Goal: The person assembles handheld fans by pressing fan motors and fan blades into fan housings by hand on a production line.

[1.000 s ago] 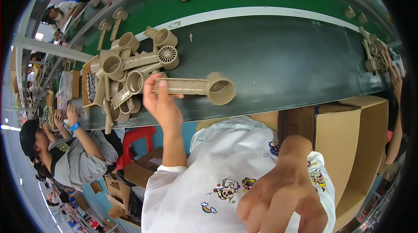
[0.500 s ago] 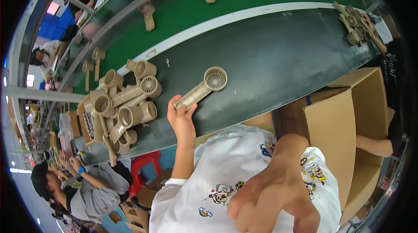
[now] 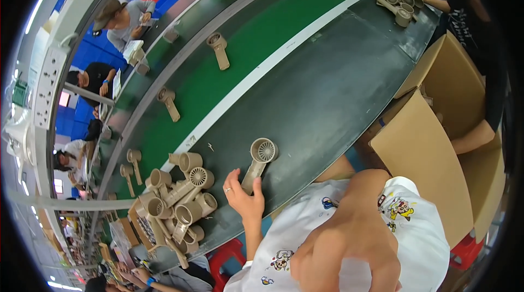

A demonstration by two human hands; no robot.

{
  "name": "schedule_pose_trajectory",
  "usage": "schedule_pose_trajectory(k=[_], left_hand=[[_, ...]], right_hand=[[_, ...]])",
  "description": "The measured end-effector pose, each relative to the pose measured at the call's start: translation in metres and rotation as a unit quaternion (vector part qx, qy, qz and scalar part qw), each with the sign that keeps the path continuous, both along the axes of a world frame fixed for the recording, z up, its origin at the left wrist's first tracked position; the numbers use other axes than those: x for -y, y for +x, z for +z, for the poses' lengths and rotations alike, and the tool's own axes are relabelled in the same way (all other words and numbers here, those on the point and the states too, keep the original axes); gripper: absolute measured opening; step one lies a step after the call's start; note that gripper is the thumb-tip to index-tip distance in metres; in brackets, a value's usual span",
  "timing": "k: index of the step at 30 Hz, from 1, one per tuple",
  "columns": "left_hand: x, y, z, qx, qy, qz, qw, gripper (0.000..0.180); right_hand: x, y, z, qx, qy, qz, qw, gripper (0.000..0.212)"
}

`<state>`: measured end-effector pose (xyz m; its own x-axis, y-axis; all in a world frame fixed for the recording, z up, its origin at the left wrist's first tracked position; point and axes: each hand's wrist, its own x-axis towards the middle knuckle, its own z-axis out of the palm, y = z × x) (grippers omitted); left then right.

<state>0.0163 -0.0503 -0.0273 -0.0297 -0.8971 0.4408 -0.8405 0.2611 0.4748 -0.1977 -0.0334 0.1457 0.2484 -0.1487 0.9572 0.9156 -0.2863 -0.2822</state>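
My left hand (image 3: pixel 246 196) has its thumb and fingers around the handle end of a beige plastic part (image 3: pixel 255 174). That part has a round cup with a spoked, slotted bottom, which points away from me over the dark tabletop. Just left of this hand lies a heap of similar beige cup-and-handle parts (image 3: pixel 188 213). Close to the camera, in front of my white printed shirt, my right hand (image 3: pixel 344 232) is raised with its fingers curled together. Its fingertips run past the lower edge, so whatever it grips, if anything, is hidden.
Beyond the dark table (image 3: pixel 327 95), a green conveyor belt (image 3: pixel 251 35) carries several spaced beige parts. Open cardboard boxes (image 3: pixel 423 150) stand at my right, where a co-worker's arm (image 3: pixel 474 138) reaches in. Another pile (image 3: pixel 401 0) lies at the far right. A red stool (image 3: pixel 226 256) is below the table.
The view has swung, so the table and heap sit lower in the picture. My left hand still holds the part, its handle now pointing more steeply. My right hand stays raised near the camera.
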Motion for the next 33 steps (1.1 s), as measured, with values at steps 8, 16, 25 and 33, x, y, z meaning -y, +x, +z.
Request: schedule_pose_trajectory(k=[8,16,25,33], left_hand=[[0.018,-0.013,-0.011,0.176,0.067,-0.082,0.979,0.059],[0.029,-0.029,0.008,0.148,0.093,-0.103,0.979,0.048],[0.046,-0.05,0.003,0.092,0.099,-0.144,0.98,0.042],[0.038,-0.047,-0.002,0.081,0.103,-0.133,0.982,0.041]], right_hand=[[0.024,-0.021,-0.036,0.043,0.219,-0.163,0.961,0.035],[0.095,-0.043,-0.185,-0.114,0.46,-0.608,0.637,0.039],[0.099,-0.048,-0.211,-0.233,0.409,-0.648,0.599,0.043],[0.099,-0.046,-0.209,-0.29,0.359,-0.654,0.6,0.039]])
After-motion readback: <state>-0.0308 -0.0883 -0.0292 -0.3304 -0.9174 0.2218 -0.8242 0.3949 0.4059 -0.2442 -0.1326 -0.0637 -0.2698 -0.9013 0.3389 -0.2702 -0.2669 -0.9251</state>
